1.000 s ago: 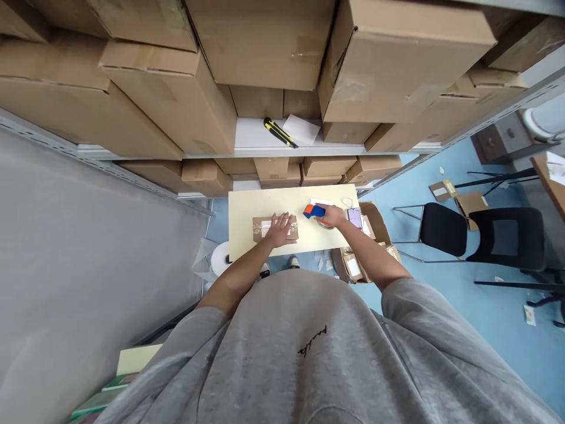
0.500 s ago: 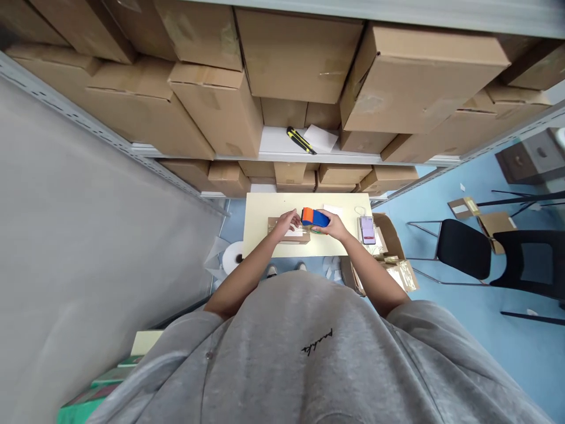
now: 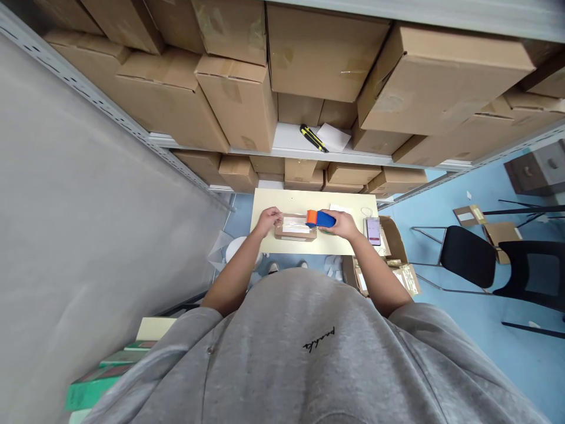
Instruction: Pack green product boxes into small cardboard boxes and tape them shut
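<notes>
My right hand (image 3: 345,225) grips a blue and orange tape dispenser (image 3: 325,219) over the right end of a small cardboard box (image 3: 295,234). The box lies on the cream table, with a white label (image 3: 296,223) on its top. At the box's left end, the fingers of my left hand (image 3: 267,222) are pinched together. A shiny strip of clear tape (image 3: 286,220) stretches across the box top between that hand and the dispenser.
Ahead, shelves hold several cardboard boxes (image 3: 324,50) and a yellow-black utility knife (image 3: 313,139). A phone (image 3: 373,231) lies at the table's right end, beside a carton of cardboard scraps (image 3: 392,235). A black chair (image 3: 468,256) stands right; a grey wall (image 3: 88,224) is left.
My left hand has moved left, away from the dispenser, to the box's left end. Clear tape now spans the box top. The dispenser remains in my right hand near the box's right end.
</notes>
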`<state>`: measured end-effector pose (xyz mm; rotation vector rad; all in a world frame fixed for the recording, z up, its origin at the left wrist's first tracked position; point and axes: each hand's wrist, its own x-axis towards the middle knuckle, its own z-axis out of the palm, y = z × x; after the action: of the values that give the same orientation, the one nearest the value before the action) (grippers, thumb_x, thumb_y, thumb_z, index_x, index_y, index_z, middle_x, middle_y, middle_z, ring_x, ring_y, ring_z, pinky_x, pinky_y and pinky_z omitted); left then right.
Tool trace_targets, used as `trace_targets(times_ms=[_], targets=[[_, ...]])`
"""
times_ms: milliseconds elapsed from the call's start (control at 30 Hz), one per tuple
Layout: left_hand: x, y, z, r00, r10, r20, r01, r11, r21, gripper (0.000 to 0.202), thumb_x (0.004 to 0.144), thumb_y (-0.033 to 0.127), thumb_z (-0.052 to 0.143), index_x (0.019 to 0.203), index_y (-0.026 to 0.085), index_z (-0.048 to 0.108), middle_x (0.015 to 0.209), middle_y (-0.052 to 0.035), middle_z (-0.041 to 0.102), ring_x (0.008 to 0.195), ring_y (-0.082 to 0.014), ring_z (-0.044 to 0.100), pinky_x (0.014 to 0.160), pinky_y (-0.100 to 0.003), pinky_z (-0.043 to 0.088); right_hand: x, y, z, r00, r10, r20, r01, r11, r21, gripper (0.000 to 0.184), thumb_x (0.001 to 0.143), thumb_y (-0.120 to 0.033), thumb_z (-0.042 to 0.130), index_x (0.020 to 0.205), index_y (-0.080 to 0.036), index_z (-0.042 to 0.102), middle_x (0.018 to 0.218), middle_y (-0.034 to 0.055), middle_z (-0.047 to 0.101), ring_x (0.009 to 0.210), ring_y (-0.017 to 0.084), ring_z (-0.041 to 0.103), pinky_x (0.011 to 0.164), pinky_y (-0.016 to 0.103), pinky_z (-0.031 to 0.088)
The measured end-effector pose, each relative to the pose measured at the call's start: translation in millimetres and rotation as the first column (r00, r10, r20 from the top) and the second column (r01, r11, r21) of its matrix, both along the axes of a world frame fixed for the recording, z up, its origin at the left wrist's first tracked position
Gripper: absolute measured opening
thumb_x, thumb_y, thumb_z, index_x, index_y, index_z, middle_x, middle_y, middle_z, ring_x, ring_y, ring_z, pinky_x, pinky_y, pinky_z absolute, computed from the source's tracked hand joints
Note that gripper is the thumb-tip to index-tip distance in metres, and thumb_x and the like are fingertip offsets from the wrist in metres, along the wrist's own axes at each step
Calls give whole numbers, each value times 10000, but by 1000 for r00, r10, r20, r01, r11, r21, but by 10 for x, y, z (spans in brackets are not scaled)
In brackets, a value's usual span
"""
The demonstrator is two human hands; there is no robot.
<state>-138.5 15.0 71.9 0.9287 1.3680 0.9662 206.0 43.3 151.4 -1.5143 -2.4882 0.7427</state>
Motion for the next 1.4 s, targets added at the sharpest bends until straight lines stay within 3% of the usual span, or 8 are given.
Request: trace_targets(times_ms=[200, 467, 900, 1067, 1200, 1300, 1333, 1400], targets=[[-608, -123, -338, 997, -4, -82, -5, 993, -117, 290, 699, 433, 749, 703, 202, 574, 650, 1, 620, 649, -140, 616, 575, -224, 417, 298, 45, -154, 994, -84, 63, 83, 996, 23, 638, 803, -575, 805, 1381, -325, 697, 1277, 20, 775, 1116, 316, 742, 937, 393, 575], [-384, -134, -710, 990, 36, -133, -60, 981, -182, 226, 779, 399, 668, 766, 215, 537, 689, 1, 640, 692, -151, 656, 620, -229, 458, 199, 70, -387, 995, -77, 56, 75, 997, 34, 654, 798, -596, 795, 1385, -326, 693, 1285, 26, 772, 1142, 324, 736, 946, 419, 587], [-205, -53, -1021, 919, -146, -365, 62, 971, -233, 178, 948, 297, 550, 785, 230, 521, 748, 1, 636, 744, -178, 644, 792, -316, 520, 243, 129, -501, 994, -75, 77, 75, 997, -1, 662, 824, -617, 773, 1411, -330, 669, 1299, 31, 763, 1138, 312, 733, 942, 412, 586], [13, -157, -1059, 800, -97, -592, -43, 975, -218, 203, 1020, 363, 467, 1077, 214, 592, 1055, -125, 703, 1047, -287, 690, 954, -433, 520, 280, 135, -609, 996, -76, 56, 78, 997, -28, 676, 814, -614, 782, 1416, -332, 662, 1305, 27, 760, 1142, 311, 734, 946, 410, 588], [75, -184, -924, 651, -37, -758, -222, 946, -237, 724, 918, 440, 621, 1524, 117, 394, 1449, -282, 560, 1349, -417, 569, 1060, -532, 486, 320, 150, -662, 995, -97, 27, 98, 994, -46, 683, 810, -609, 788, 1428, -354, 650, 1343, 11, 743, 1185, 315, 719, 976, 428, 587], [141, -112, -730, 526, -105, -844, 58, 994, -88, 936, 890, 394, 634, 1657, 73, 204, 1638, -282, 380, 1530, -411, 375, 1231, -537, 333, 352, 155, -696, 992, -126, 1, 126, 990, -60, 702, 802, -623, 793, 1434, -356, 645, 1343, 11, 743, 1188, 320, 718, 984, 445, 588], [199, -71, -669, 478, -150, -865, 251, 968, -29, 954, 894, 386, 623, 1676, 79, 171, 1683, -252, 329, 1570, -389, 312, 1279, -524, 253, 362, 156, -710, 992, -130, -8, 129, 989, -67, 704, 798, -627, 797, 1431, -358, 646, 1339, 9, 745, 1184, 319, 720, 987, 447, 588], [376, 24, -583, 359, -263, -895, 604, 797, 8, 1043, 873, 444, 649, 1697, 92, 115, 1736, -209, 241, 1616, -371, 205, 1324, -524, 97, 381, 158, -744, 991, -132, -27, 129, 988, -81, 703, 791, -632, 803, 1423, -365, 649, 1342, -2, 745, 1178, 311, 724, 998, 444, 585]])
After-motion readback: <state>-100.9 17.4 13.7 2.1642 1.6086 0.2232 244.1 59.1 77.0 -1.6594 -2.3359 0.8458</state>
